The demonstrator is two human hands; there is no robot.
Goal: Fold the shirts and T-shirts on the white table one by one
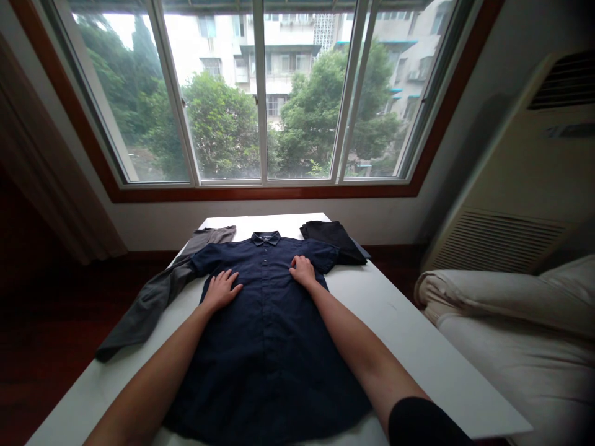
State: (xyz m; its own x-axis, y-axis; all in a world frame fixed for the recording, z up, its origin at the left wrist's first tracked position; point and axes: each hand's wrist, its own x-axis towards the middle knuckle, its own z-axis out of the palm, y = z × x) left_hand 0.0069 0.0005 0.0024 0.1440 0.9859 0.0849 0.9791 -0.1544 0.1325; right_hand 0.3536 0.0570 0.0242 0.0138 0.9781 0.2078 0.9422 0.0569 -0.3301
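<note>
A navy blue short-sleeved shirt lies front up and spread out on the white table, its collar toward the window and its hem toward me. My left hand rests on the left side of the chest, palm down with fingers spread. On the right side of the chest, near the sleeve, my right hand has its fingers curled in against the cloth, with the thumb close to them. The button placket runs down the middle between both hands.
Grey clothing lies along the table's left edge, partly under the shirt's left sleeve. Folded black clothing sits at the far right corner. A cream sofa and a floor-standing air conditioner are on the right. Beyond the table is a window.
</note>
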